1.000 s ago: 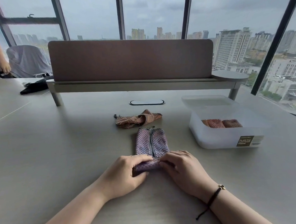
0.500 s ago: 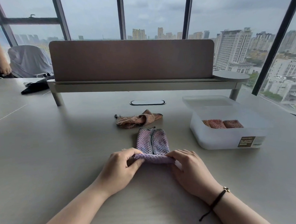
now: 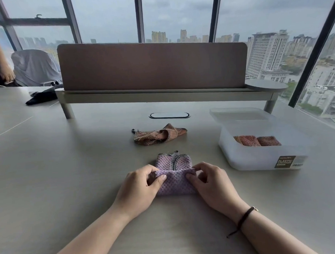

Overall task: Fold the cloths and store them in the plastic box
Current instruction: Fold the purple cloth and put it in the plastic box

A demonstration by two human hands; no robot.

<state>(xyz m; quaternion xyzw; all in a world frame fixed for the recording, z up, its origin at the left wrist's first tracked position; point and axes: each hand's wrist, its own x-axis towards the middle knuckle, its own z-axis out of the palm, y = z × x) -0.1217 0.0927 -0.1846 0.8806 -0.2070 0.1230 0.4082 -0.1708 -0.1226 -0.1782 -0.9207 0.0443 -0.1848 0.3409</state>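
Your left hand (image 3: 140,186) and right hand (image 3: 212,182) are both pinched onto the near folded edge of the soft purple waffle-weave cloth (image 3: 175,176), which lies on the grey table (image 3: 69,177) directly in front of you, well apart from the translucent plastic box (image 3: 259,158) on your right. It looks light and limp, so it will likely sag and unroll unless you grip both ends of the fold, thumbs on top. The crumpled brown cloth (image 3: 159,134) beyond it is still unfolded
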